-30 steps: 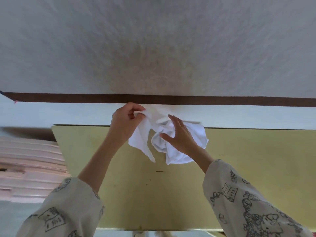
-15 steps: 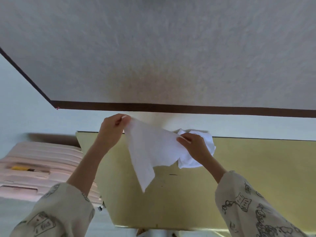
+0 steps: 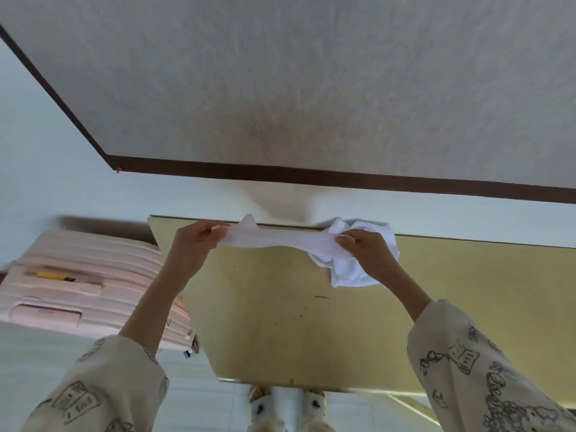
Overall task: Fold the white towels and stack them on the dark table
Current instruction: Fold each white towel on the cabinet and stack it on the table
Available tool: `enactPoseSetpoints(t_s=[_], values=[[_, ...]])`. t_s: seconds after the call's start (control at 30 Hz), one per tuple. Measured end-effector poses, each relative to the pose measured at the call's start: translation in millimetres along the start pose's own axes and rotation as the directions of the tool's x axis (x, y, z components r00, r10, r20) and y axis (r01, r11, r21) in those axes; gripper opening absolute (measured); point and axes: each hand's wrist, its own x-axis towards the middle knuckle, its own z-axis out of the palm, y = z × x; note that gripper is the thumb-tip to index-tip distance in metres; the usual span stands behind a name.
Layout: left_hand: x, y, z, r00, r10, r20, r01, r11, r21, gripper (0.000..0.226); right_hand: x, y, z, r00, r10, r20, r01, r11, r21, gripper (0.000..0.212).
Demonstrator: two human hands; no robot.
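To my left I see a pink ribbed suitcase [image 3: 78, 285] lying flat, a yellow pen [image 3: 54, 276] resting on it. A dark brown baseboard [image 3: 311, 176] lines the wall ahead.

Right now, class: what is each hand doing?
Left hand: pinching one end of the white towel.
Right hand: gripping the towel's bunched other end.

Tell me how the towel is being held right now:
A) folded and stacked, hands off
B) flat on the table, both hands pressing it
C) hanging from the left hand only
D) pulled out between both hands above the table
D: the left hand pinches one end of the towel and the right hand grips the bunched other end, with a band of cloth stretched between them above the table.
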Motion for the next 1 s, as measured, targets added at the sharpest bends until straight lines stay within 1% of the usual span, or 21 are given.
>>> enactPoseSetpoints(t_s=[0.1, 0.13, 0.2, 0.27, 0.33, 0.43, 0.53, 0.7, 0.87, 1.0], values=[[-19.9, -36.4, 11.8, 0.991, -0.109, 0.080, 0.106, 0.994, 0.037, 0.008, -19.7, 33.3, 21.3, 0.987, 0.103, 0.124, -0.107, 0.994, 0.021, 0.033], [-27.0, -49.9, 18.1, 0.983, -0.149, 0.108, 0.143, 0.987, 0.069, 0.008, -26.9, 44.8, 28.7, 0.976, 0.136, 0.167, -0.141, 0.990, 0.015, 0.032], [-43.1, -77.9, 30.0, 0.954, -0.244, 0.173, 0.221, 0.965, 0.142, 0.014, -40.0, 66.8, 43.1, 0.947, 0.197, 0.253, -0.212, 0.977, 0.033, 0.022], [-61.1, -102.8, 41.3, 0.921, -0.324, 0.218, 0.285, 0.939, 0.192, 0.014, -50.0, 87.4, 56.6, 0.913, 0.262, 0.314, -0.290, 0.956, 0.048, 0.013], [-77.0, -121.6, 51.4, 0.896, -0.376, 0.236, 0.331, 0.920, 0.209, 0.013, -56.4, 103.5, 68.5, 0.888, 0.316, 0.333, -0.339, 0.941, 0.012, 0.015], [-86.8, -139.1, 65.4, 0.881, -0.416, 0.226, 0.381, 0.906, 0.182, 0.008, -57.3, 118.1, 81.8, 0.887, 0.364, 0.284, -0.385, 0.923, 0.021, 0.015], [-77.9, -149.6, 76.7, 0.882, -0.425, 0.204, 0.390, 0.901, 0.192, 0.012, -47.8, 124.5, 92.5, 0.895, 0.391, 0.214, -0.400, 0.916, 0.002, 0.021], [-44.9, -167.1, 87.1, 0.882, -0.457, 0.111, 0.429, 0.878, 0.211, 0.014, -17.2, 129.5, 108.4, 0.917, 0.388, 0.095, -0.390, 0.921, 0.009, 0.020], [-19.0, -176.9, 96.6, 0.885, -0.464, 0.037, 0.445, 0.866, 0.227, 0.018, 10.1, 131.6, 120.3, 0.926, 0.375, 0.037, -0.375, 0.927, 0.004, 0.019], [-9.8, -186.0, 101.0, 0.874, -0.486, 0.020, 0.470, 0.853, 0.228, 0.018, 19.7, 134.9, 128.4, 0.925, 0.379, 0.012, -0.378, 0.925, -0.035, 0.019]])
